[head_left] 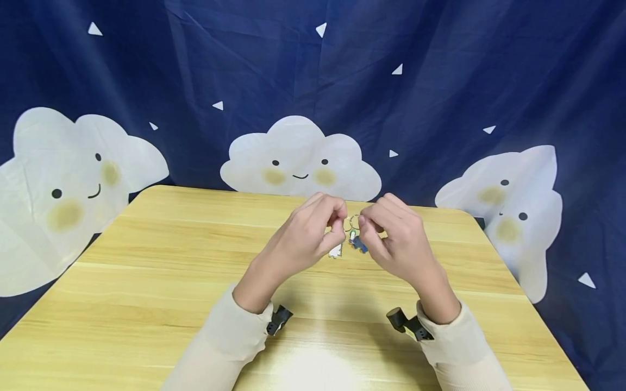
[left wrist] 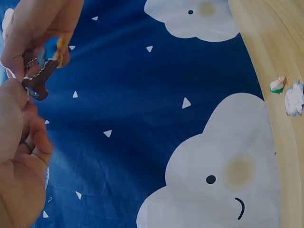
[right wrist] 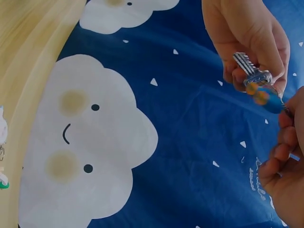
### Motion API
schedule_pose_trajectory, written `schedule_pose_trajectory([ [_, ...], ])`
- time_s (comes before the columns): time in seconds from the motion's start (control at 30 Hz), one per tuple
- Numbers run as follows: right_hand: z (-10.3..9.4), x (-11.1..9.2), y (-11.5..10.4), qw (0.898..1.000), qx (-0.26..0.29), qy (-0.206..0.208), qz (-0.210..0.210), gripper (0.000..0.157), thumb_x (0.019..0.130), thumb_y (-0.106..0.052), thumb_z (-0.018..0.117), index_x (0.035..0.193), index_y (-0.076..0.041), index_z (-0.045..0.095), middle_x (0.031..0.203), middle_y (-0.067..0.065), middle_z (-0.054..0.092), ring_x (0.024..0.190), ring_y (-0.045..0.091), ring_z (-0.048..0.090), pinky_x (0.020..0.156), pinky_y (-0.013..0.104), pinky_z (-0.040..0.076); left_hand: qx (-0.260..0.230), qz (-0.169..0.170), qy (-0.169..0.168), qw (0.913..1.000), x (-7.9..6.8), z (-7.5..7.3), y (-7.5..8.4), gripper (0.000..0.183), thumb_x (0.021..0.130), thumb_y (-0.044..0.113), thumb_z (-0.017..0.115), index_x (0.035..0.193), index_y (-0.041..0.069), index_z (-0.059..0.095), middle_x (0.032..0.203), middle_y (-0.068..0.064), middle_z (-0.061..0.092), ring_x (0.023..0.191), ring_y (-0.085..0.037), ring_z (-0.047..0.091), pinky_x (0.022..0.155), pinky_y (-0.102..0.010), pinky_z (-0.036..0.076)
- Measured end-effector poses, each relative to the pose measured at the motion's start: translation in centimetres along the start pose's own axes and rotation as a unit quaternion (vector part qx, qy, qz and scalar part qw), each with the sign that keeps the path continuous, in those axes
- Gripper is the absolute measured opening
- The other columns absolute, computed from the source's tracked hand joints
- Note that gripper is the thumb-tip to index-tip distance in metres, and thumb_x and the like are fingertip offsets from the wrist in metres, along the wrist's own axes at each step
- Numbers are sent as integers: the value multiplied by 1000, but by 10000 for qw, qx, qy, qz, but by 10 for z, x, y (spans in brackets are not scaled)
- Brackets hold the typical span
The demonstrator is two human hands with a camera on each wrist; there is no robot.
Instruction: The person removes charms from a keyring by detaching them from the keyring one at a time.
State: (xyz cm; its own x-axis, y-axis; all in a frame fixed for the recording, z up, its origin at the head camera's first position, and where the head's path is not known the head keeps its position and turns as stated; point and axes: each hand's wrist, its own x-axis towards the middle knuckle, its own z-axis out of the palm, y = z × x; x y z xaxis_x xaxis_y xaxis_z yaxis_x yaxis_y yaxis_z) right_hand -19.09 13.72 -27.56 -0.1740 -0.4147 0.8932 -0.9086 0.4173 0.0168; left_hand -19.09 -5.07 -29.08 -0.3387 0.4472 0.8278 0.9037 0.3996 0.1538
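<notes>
Both hands are raised close together over the far half of the table, fingers curled. Between their fingertips is a metal key ring [head_left: 354, 222]; my left hand [head_left: 308, 231] and right hand [head_left: 398, 236] each pinch it, though fingers hide the exact grip. A toothed key [right wrist: 249, 68] hangs by the left fingers, dark in the left wrist view. A blue charm with orange round parts [right wrist: 267, 100] dangles beside it from the ring. On the table lie a white charm [left wrist: 295, 99] and a small green-and-white figure [left wrist: 277, 85].
The light wooden table [head_left: 171, 282] spreads beneath both arms. Behind its far edge hangs a dark blue curtain [head_left: 274, 60] with smiling clouds and white triangles. A black wrist camera [head_left: 280, 320] is on the left sleeve and another wrist camera [head_left: 408, 324] on the right.
</notes>
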Motion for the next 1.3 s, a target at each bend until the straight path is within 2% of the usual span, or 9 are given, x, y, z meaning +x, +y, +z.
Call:
schedule_pose_trajectory([
  [0.2,1,-3,6,9995,163,-89,257,20,87,-11,45,69,-10,55,63,-5,44,59,10,40,56,18,29,-511,-293,-90,9982,-1,-1,0,8,91,3,48,98,5,52,84,0,51,78,-10,45,67,-18,41],
  [0.4,-2,-8,12,9950,706,-352,617,21,91,-12,47,73,-11,57,66,-6,45,60,6,40,54,17,31,-1042,-585,-218,9926,0,-2,-1,5,96,6,51,101,6,52,79,3,51,75,-6,48,65,-21,45],
  [0.53,-2,-9,14,9901,953,-662,792,25,97,-15,45,74,-12,54,66,-8,44,58,4,39,52,17,31,-1015,-722,-248,9919,1,-3,-1,5,96,8,54,100,6,55,79,3,53,74,-6,50,64,-20,44],
  [0.7,0,-11,16,9877,972,-902,823,28,100,-20,41,75,-13,52,67,-9,43,57,3,38,51,15,29,-943,-903,-225,9912,0,-5,-1,6,96,10,55,99,6,58,81,3,55,76,-6,52,68,-21,46],
  [1.07,5,-12,20,9871,977,-881,914,25,98,-15,43,74,-13,51,65,-10,42,57,4,38,51,16,29,-1145,-1227,-206,9856,-1,-3,-3,5,94,12,59,96,9,62,82,5,59,78,-5,55,74,-20,47],
  [1.3,3,-14,21,9817,1100,-1029,1161,23,95,-11,45,73,-15,51,64,-10,41,55,5,38,50,17,29,-1808,-1871,-84,9655,-1,-2,-4,6,91,18,63,93,12,64,76,6,62,68,-6,53,62,-25,45],
])
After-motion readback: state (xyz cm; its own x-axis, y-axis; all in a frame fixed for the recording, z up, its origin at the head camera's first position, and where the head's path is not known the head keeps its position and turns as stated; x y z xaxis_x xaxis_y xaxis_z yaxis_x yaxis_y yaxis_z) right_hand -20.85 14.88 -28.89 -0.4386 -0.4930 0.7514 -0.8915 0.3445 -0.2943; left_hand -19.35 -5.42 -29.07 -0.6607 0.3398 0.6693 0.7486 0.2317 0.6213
